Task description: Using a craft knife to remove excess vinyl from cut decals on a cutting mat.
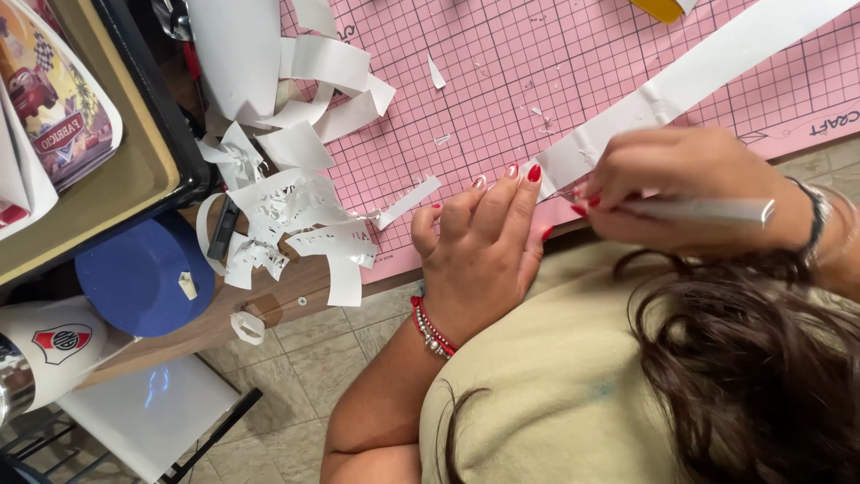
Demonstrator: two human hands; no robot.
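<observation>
A long white strip [708, 67] lies slantwise across a pink gridded cutting mat [502, 99]. My left hand [484, 242], with red nails and a red bead bracelet, lies flat at the mat's near edge, fingertips pressing beside the strip's lower end. My right hand [690, 184] grips a slim silver pen-shaped tool [699, 211]. The tool's fine tip touches the strip's end, just right of my left fingertips. A dark band is on the right wrist.
A heap of cut white scraps [287, 197] covers the mat's left edge. Left of it stand a black tray [152, 152] with printed sheets, a blue round lid [139, 278] and a white cup [54, 350]. A yellow object [658, 9] lies at the top edge.
</observation>
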